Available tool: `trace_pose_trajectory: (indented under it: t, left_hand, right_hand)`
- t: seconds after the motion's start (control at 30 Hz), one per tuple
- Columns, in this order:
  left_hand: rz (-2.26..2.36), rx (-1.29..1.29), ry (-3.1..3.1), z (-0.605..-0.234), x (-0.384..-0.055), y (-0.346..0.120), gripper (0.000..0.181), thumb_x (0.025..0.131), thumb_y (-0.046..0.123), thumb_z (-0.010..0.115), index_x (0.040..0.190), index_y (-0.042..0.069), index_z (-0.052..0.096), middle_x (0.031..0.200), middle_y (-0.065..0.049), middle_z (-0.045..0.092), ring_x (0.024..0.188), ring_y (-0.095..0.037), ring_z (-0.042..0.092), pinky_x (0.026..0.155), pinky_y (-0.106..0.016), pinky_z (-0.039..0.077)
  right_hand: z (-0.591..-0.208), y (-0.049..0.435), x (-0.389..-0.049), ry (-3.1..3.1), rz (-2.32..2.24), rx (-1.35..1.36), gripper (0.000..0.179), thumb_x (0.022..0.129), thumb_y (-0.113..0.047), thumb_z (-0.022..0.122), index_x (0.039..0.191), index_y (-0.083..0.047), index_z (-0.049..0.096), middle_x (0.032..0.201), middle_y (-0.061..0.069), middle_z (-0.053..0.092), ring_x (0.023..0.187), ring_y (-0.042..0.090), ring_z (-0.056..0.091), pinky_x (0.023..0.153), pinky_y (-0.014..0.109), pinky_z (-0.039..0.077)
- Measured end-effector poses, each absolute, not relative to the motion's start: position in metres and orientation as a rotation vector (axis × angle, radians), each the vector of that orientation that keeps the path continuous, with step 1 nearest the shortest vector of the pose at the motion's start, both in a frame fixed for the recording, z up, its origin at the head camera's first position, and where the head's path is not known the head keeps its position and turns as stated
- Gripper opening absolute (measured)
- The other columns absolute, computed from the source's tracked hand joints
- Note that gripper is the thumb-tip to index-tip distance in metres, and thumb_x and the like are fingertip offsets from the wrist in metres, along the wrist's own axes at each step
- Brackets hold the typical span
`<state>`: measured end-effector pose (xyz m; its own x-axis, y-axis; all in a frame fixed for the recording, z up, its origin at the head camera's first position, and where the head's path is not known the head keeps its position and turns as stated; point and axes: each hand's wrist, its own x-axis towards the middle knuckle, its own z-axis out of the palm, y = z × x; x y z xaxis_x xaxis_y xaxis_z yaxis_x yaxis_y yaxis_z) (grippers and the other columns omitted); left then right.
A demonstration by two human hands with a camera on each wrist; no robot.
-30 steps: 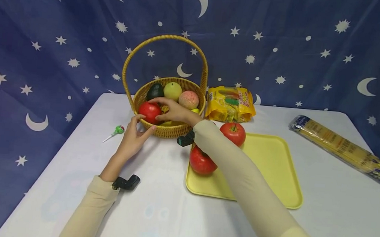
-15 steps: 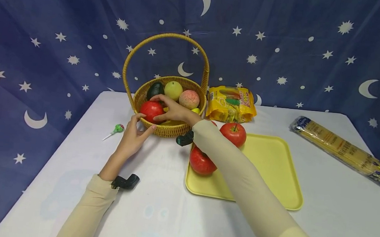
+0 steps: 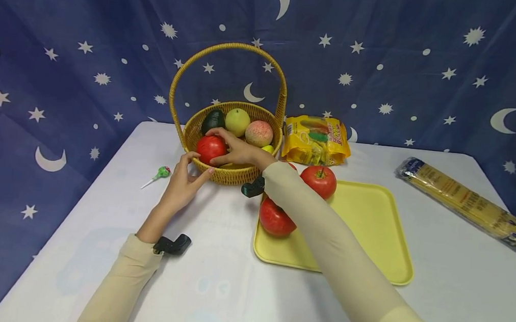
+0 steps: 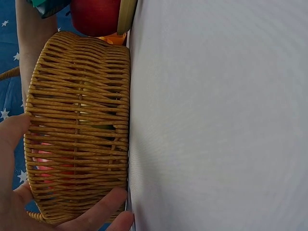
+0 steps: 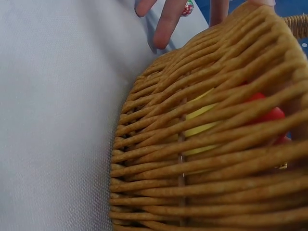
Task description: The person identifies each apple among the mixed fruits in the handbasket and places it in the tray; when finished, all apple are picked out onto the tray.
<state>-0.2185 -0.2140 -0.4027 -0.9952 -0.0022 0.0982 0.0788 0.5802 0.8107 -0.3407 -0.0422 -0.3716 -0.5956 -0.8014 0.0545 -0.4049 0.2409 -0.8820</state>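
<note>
A wicker basket (image 3: 233, 177) with a tall arched handle stands at the back of the table. My right hand (image 3: 239, 151) reaches over its front rim and holds a red apple (image 3: 210, 149) at the basket's left side. My left hand (image 3: 181, 185) grips the basket's front left; in the left wrist view its thumb (image 4: 14, 129) touches the rim and other fingers lie along the woven wall. Also in the basket are an avocado (image 3: 213, 121), a yellow-green pear (image 3: 237, 122) and a pinkish peach (image 3: 259, 133). Yellow fruit beneath is partly hidden by my right hand.
On a yellow tray (image 3: 367, 232) sit red apples (image 3: 319, 180), partly hidden by my right sleeve. A yellow snack bag (image 3: 317, 141) stands behind it. A long noodle packet (image 3: 471, 202) lies at right, a green lollipop (image 3: 162, 172) left of the basket.
Hands, apple and basket keep nearly the same places relative to each other. The head view has shifted slightly.
</note>
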Motion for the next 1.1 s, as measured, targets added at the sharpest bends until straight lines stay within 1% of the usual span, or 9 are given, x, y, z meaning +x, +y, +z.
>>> trace_pose_trajectory:
  t: [0.2, 0.33, 0.43, 0.57, 0.77, 0.9, 1.0, 1.1]
  left_hand:
    - [-1.408, -0.077, -2.702, -0.4014, -0.2181, -0.2129, 0.064, 0.097, 0.037, 0.061, 0.142, 0.006, 0.028, 0.147, -0.029, 0.028, 0.109, -0.043, 0.059, 0.092, -0.052, 0.051]
    - [-1.41, -0.08, -2.699, -0.401, -0.218, -0.2121, 0.063, 0.097, 0.037, 0.061, 0.142, 0.006, 0.029, 0.146, -0.029, 0.029, 0.108, -0.043, 0.059, 0.091, -0.051, 0.051]
    - [-1.397, -0.068, -2.704, -0.4012, -0.2177, -0.2125, 0.064, 0.096, 0.037, 0.061, 0.142, 0.006, 0.029, 0.146, -0.03, 0.029, 0.106, -0.042, 0.061, 0.091, -0.051, 0.052]
    - [-1.399, -0.059, -2.701, -0.401, -0.2174, -0.2129, 0.064, 0.096, 0.037, 0.061, 0.142, 0.006, 0.029, 0.146, -0.029, 0.03, 0.106, -0.042, 0.061, 0.092, -0.05, 0.051]
    - [-1.392, -0.065, -2.708, -0.3989, -0.2183, -0.2131, 0.065, 0.096, 0.038, 0.061, 0.143, 0.005, 0.028, 0.146, -0.03, 0.029, 0.107, -0.043, 0.06, 0.092, -0.051, 0.051]
    - [-1.399, -0.073, -2.706, -0.3989, -0.2186, -0.2134, 0.065, 0.096, 0.038, 0.061, 0.142, 0.005, 0.028, 0.146, -0.031, 0.028, 0.109, -0.044, 0.059, 0.092, -0.051, 0.051]
    - [-1.407, -0.071, -2.702, -0.3998, -0.2182, -0.2133, 0.066, 0.096, 0.038, 0.061, 0.142, 0.005, 0.028, 0.147, -0.031, 0.028, 0.111, -0.043, 0.058, 0.093, -0.051, 0.051]
    - [-1.405, -0.06, -2.705, -0.4005, -0.2177, -0.2133, 0.066, 0.096, 0.039, 0.061, 0.142, 0.005, 0.028, 0.147, -0.03, 0.028, 0.112, -0.043, 0.057, 0.094, -0.051, 0.05]
  right_hand:
    - [-0.3719, -0.0401, -0.3433, 2.179, -1.293, -1.05, 0.068, 0.088, -0.01, 0.072, 0.144, -0.008, 0.034, 0.144, 0.013, 0.041, 0.128, 0.028, 0.047, 0.105, 0.036, 0.043]
    - [-0.371, -0.0374, -0.3442, 2.237, -1.24, -0.98, 0.072, 0.089, -0.017, 0.073, 0.149, -0.013, 0.033, 0.147, 0.012, 0.038, 0.132, 0.028, 0.043, 0.107, 0.039, 0.041]
    - [-0.3697, -0.0376, -0.3443, 2.259, -1.223, -0.969, 0.075, 0.088, -0.018, 0.074, 0.151, -0.012, 0.033, 0.149, 0.013, 0.037, 0.134, 0.029, 0.041, 0.108, 0.04, 0.04]
    - [-0.3689, -0.0387, -0.3441, 2.285, -1.253, -0.938, 0.076, 0.084, -0.019, 0.078, 0.148, -0.013, 0.037, 0.146, 0.014, 0.037, 0.131, 0.029, 0.042, 0.106, 0.041, 0.042]
    - [-0.3667, -0.0387, -0.3424, 2.324, -1.352, -0.883, 0.074, 0.078, -0.018, 0.083, 0.141, -0.019, 0.045, 0.143, 0.014, 0.031, 0.122, 0.03, 0.048, 0.1, 0.04, 0.048]
    - [-0.3671, -0.0382, -0.3412, 2.238, -1.453, -0.949, 0.072, 0.078, -0.009, 0.082, 0.14, -0.014, 0.047, 0.141, 0.013, 0.04, 0.118, 0.029, 0.054, 0.095, 0.036, 0.051]
    - [-0.3677, -0.0373, -0.3398, 2.164, -1.532, -0.967, 0.071, 0.078, -0.004, 0.08, 0.14, -0.011, 0.047, 0.138, 0.011, 0.049, 0.118, 0.027, 0.055, 0.093, 0.035, 0.052]
    - [-0.3665, -0.0354, -0.3373, 2.163, -1.558, -0.94, 0.072, 0.078, -0.005, 0.081, 0.141, -0.012, 0.046, 0.138, 0.011, 0.05, 0.12, 0.026, 0.054, 0.093, 0.034, 0.052]
